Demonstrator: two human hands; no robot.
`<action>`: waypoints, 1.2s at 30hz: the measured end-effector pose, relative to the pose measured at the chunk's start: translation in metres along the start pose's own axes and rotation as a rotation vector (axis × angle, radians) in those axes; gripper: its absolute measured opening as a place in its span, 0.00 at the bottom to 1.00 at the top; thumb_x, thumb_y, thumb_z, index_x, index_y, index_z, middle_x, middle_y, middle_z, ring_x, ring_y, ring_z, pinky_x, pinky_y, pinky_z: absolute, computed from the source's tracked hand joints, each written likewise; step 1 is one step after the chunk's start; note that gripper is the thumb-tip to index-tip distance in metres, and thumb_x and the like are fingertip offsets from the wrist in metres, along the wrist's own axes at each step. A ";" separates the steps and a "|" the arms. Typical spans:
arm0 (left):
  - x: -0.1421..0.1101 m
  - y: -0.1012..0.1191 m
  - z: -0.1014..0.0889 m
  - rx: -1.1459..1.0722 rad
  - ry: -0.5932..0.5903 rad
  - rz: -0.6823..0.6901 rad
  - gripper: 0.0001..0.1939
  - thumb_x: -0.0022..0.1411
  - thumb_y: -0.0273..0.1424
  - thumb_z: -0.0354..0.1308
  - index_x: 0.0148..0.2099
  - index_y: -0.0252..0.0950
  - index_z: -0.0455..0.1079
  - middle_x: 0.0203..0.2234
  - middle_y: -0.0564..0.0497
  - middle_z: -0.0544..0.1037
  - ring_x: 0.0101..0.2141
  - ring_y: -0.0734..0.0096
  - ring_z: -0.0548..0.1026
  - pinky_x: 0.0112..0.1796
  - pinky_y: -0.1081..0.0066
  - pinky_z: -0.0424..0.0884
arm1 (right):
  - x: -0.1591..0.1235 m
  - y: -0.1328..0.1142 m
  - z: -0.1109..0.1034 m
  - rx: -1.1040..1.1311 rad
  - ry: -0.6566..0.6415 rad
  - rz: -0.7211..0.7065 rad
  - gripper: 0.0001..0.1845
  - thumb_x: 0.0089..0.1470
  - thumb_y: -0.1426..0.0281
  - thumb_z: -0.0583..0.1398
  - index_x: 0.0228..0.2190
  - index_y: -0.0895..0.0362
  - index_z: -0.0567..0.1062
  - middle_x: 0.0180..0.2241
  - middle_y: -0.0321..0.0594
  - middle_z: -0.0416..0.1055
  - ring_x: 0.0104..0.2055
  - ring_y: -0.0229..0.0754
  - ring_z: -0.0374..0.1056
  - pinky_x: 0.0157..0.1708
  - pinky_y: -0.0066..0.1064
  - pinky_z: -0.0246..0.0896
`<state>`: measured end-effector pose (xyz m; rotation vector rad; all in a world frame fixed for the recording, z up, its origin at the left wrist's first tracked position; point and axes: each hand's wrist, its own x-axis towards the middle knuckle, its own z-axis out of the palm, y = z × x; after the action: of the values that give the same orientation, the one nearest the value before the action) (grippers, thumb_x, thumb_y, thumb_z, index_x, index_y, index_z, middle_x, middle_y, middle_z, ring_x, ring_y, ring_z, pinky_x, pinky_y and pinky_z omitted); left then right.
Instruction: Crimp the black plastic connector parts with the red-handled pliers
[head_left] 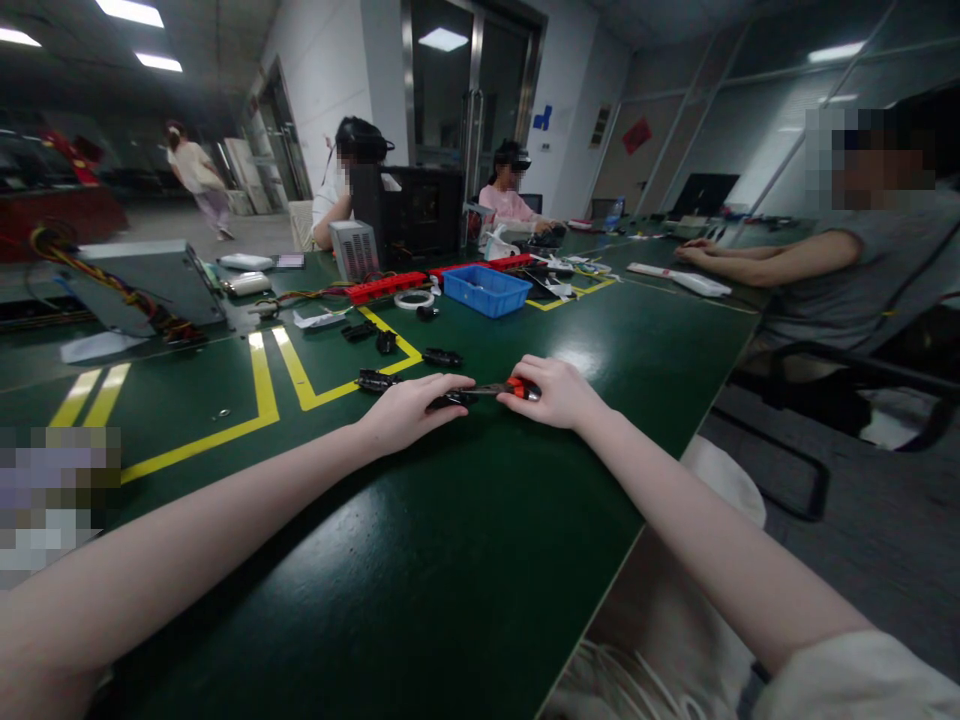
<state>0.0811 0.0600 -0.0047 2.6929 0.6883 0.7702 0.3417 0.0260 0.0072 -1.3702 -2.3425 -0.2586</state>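
Note:
My left hand [409, 410] is closed around a small black plastic part [454, 398] over the green table. Facing it, my right hand [553, 390] grips what look like pliers [517, 387] with orange and black handles. Their narrow metal jaws point left and meet the black part; the exact contact is too small to make out. A similar black piece [375, 380] lies just beyond my left wrist, and another black piece [442, 357] rests a little farther back. More small black pieces [385, 341] sit farther left, inside the yellow tape lines.
A blue bin [486, 290] stands beyond my hands, near a red power strip [386, 288] and a white ring [414, 299]. Metal boxes with cables [142, 285] are at the left. Co-workers sit across and at the right, where a person's forearms [772, 255] rest on the table.

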 end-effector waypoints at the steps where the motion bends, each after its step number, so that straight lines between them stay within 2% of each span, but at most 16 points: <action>1: 0.000 0.001 -0.001 -0.008 0.001 -0.012 0.18 0.66 0.39 0.53 0.56 0.42 0.64 0.47 0.50 0.75 0.43 0.64 0.75 0.41 0.68 0.71 | 0.000 -0.001 0.000 -0.006 0.001 -0.003 0.20 0.55 0.52 0.55 0.27 0.58 0.70 0.28 0.38 0.66 0.27 0.36 0.60 0.28 0.30 0.51; 10: 0.001 0.001 -0.002 -0.023 -0.036 -0.060 0.14 0.66 0.39 0.54 0.52 0.42 0.65 0.43 0.51 0.77 0.40 0.63 0.77 0.41 0.67 0.71 | 0.000 0.001 -0.001 0.002 0.001 -0.017 0.22 0.55 0.51 0.56 0.29 0.58 0.72 0.30 0.40 0.67 0.29 0.38 0.63 0.30 0.30 0.52; 20: 0.000 -0.001 0.001 0.009 -0.016 -0.009 0.15 0.65 0.39 0.55 0.52 0.40 0.67 0.46 0.49 0.76 0.43 0.63 0.76 0.39 0.68 0.73 | -0.001 0.004 0.002 0.099 -0.020 0.051 0.21 0.53 0.51 0.58 0.30 0.57 0.74 0.32 0.40 0.70 0.30 0.38 0.64 0.29 0.30 0.54; 24: -0.001 -0.004 0.003 -0.011 -0.012 0.027 0.14 0.65 0.38 0.56 0.51 0.39 0.67 0.47 0.49 0.76 0.44 0.63 0.76 0.43 0.66 0.73 | -0.001 0.005 0.003 0.117 -0.044 0.066 0.22 0.53 0.50 0.57 0.30 0.57 0.74 0.32 0.40 0.70 0.30 0.38 0.64 0.29 0.29 0.53; 30: 0.000 -0.005 0.004 -0.056 0.003 0.039 0.13 0.65 0.37 0.55 0.49 0.39 0.68 0.47 0.49 0.76 0.45 0.64 0.75 0.45 0.65 0.72 | 0.000 0.001 0.001 0.070 -0.054 0.057 0.21 0.53 0.51 0.57 0.27 0.57 0.71 0.30 0.38 0.67 0.29 0.37 0.62 0.28 0.29 0.51; 36: 0.002 -0.005 0.001 -0.126 0.009 -0.023 0.13 0.65 0.38 0.56 0.48 0.39 0.69 0.46 0.48 0.77 0.45 0.62 0.76 0.45 0.64 0.72 | 0.001 -0.002 0.000 0.005 -0.016 0.015 0.21 0.54 0.51 0.56 0.27 0.57 0.70 0.29 0.39 0.67 0.27 0.37 0.61 0.28 0.29 0.50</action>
<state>0.0815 0.0651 -0.0067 2.5651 0.6496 0.7930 0.3396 0.0264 0.0077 -1.3924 -2.3433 -0.2376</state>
